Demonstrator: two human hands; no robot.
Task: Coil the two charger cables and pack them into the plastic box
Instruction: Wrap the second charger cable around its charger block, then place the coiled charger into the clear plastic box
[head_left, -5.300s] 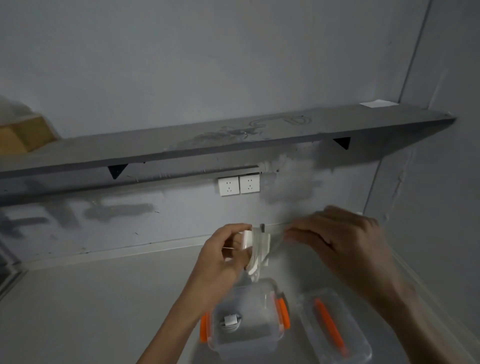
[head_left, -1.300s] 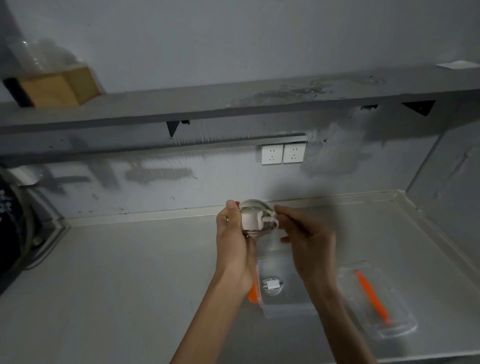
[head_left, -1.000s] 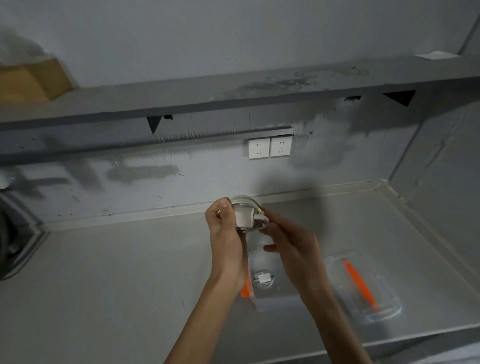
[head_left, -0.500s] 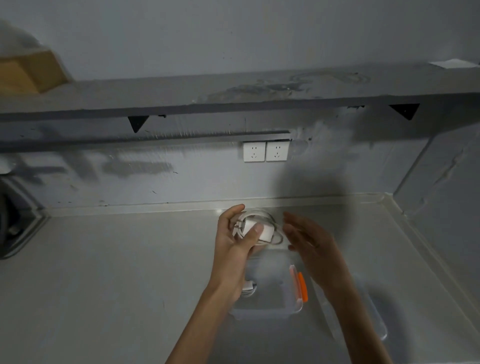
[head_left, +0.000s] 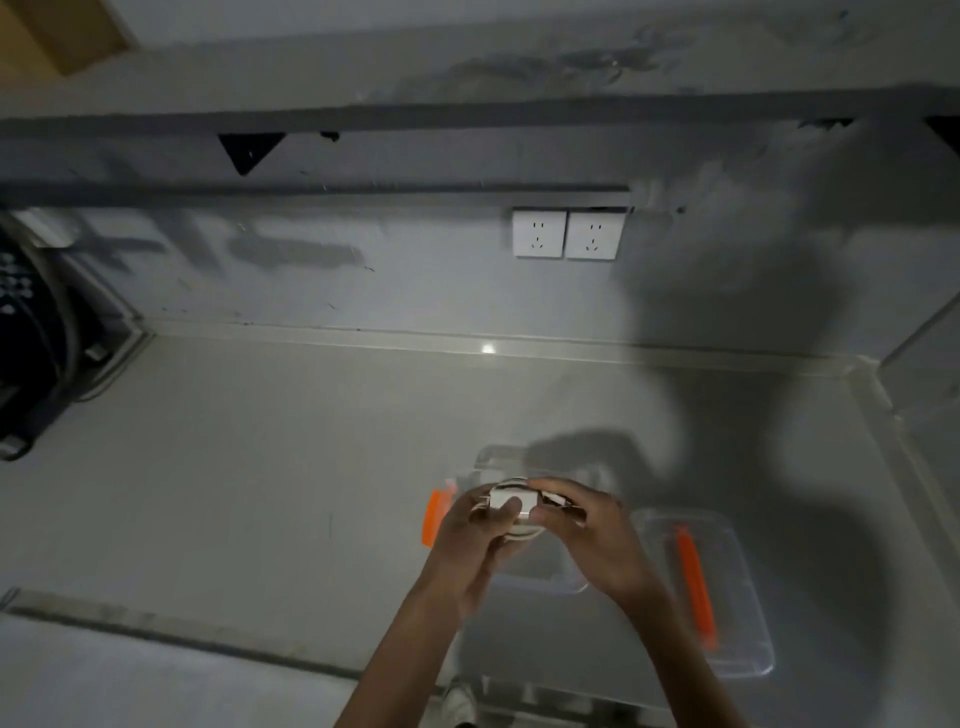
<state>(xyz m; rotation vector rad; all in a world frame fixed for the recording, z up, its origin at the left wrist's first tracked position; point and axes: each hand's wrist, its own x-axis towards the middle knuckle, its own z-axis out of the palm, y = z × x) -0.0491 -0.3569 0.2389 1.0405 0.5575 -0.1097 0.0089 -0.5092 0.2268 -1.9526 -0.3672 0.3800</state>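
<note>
A white charger with its cable coiled around it (head_left: 511, 506) is held over the clear plastic box (head_left: 498, 460), which has orange latches. My left hand (head_left: 480, 535) grips the charger from the left, thumb on its white block. My right hand (head_left: 587, 535) pinches the coil from the right. Both hands cover most of the box's inside, so the other coiled cable seen there earlier is hidden.
The box's clear lid (head_left: 727, 597) with an orange latch lies to the right on the grey counter (head_left: 260, 467). Two white wall sockets (head_left: 566, 234) sit on the back wall under a grey shelf (head_left: 467, 78). A dark object (head_left: 26, 364) stands at far left.
Both hands have come down with the coiled charger to just over the open box. My right hand, apart from the coil half a second ago, now holds it again.
</note>
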